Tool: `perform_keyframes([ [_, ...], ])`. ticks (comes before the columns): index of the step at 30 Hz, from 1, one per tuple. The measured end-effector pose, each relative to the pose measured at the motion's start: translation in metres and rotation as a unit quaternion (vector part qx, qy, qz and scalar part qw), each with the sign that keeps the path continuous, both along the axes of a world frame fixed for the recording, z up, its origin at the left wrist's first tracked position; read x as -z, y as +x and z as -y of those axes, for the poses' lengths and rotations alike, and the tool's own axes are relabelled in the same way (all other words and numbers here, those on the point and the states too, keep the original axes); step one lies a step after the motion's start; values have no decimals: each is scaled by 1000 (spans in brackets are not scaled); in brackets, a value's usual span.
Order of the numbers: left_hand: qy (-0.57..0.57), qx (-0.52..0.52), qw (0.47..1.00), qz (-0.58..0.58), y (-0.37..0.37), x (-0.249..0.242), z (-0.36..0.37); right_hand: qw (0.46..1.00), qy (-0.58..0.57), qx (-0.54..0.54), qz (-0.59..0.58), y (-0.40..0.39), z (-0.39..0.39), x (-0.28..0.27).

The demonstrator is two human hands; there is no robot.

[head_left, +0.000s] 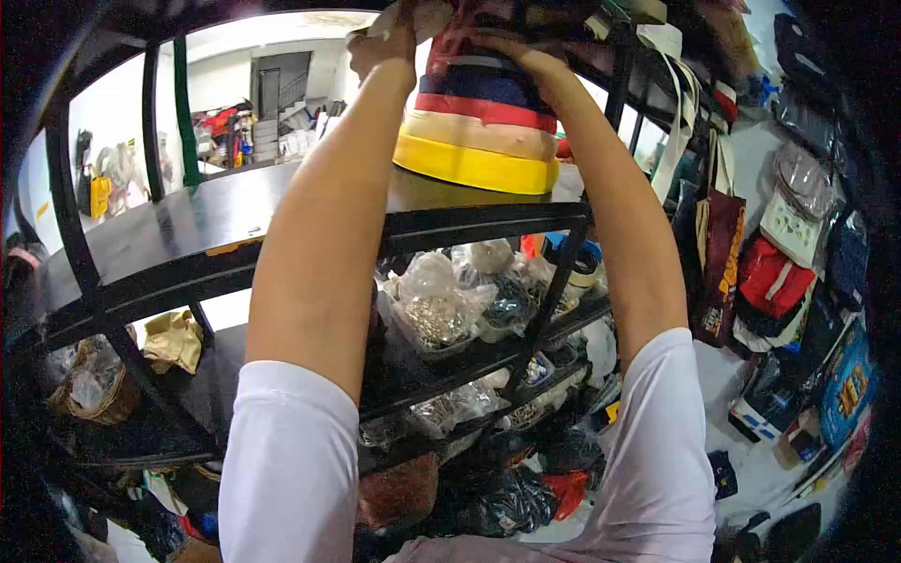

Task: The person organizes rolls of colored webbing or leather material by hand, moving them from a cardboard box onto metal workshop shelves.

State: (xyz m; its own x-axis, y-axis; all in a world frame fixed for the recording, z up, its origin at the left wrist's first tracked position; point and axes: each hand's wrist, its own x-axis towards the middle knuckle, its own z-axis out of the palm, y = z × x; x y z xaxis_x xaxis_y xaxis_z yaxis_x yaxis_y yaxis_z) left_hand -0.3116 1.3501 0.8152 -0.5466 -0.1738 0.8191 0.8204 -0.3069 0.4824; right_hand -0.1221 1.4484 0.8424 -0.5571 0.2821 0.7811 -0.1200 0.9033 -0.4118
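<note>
A stack of flat rolls, which look like wound fabric strap, stands on the black shelf's top board. From the bottom I see a yellow roll [479, 166], a beige roll [483, 137], a red roll [488, 111] and a navy roll [483, 86], with a dark red roll [450, 54] above. My left hand [387, 42] is raised left of the stack's upper part, its fingers curled at a pale thing cut off by the top edge. Against the upper rolls' right side rests my right hand [526, 58], fingers bent around the dark red one. The stack's top is out of sight.
Lower shelf boards hold plastic bags of small parts [436, 305], tape rolls [584, 267] and a wicker basket [101, 389]. Black shelf posts [70, 192] rise at left. Bags and pouches [774, 277] hang on the right wall. Bundles [507, 502] lie below.
</note>
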Motion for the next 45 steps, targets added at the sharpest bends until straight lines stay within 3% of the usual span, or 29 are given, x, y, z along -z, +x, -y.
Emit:
perform_keyframes([
  [4,-14,14,1000,-4,-1,0,-5,998,-1,55,-38,4,-10,5],
  [7,-28,27,999,-12,-2,0,-5,995,-55,32,-75,2,-11,1],
  [10,-47,45,998,-23,-3,-3,-12,982,-71,146,-92,26,50,16],
  [13,-70,96,992,-51,-5,-16,-25,993,-93,51,-52,27,56,12],
  [14,-48,159,984,-69,1,-21,-23,988,-87,77,-103,26,54,13],
  [17,-11,123,989,-84,20,-28,-27,978,-63,159,-120,21,45,12],
  [19,-9,278,944,-180,25,-29,-38,980,-12,134,-147,17,34,12],
  [20,-56,204,967,-143,43,-25,-25,982,-32,126,-135,22,46,14],
  [23,-89,232,963,-103,57,-25,-10,985,-59,101,-126,20,35,14],
  [25,-110,218,958,-152,28,-30,-41,986,-67,80,-128,18,29,18],
  [27,-123,327,921,-173,25,-29,-41,983,-51,114,-138,20,34,18],
  [28,-172,343,919,-87,60,-18,0,983,-54,114,-137,22,35,19],
  [31,-267,393,874,-106,48,-22,-7,979,-62,135,-137,22,39,18],
  [33,-249,376,888,-92,55,-21,2,986,-68,92,-120,24,48,20],
  [35,-211,392,880,-164,31,-29,-25,983,-60,104,-137,30,58,25],
  [38,-232,364,874,-222,-34,-37,-68,966,-109,161,-171,26,29,26],
  [40,-259,108,899,-336,-24,-31,-53,955,-81,183,-218,40,34,31],
  [42,-282,-155,849,-420,-6,-28,-29,940,37,208,-268,60,63,52],
  [43,-292,-283,796,-449,4,-26,-13,923,118,230,-286,71,82,72],
  [45,-205,-195,917,-280,76,13,57,917,162,85,-355,97,128,130],
])
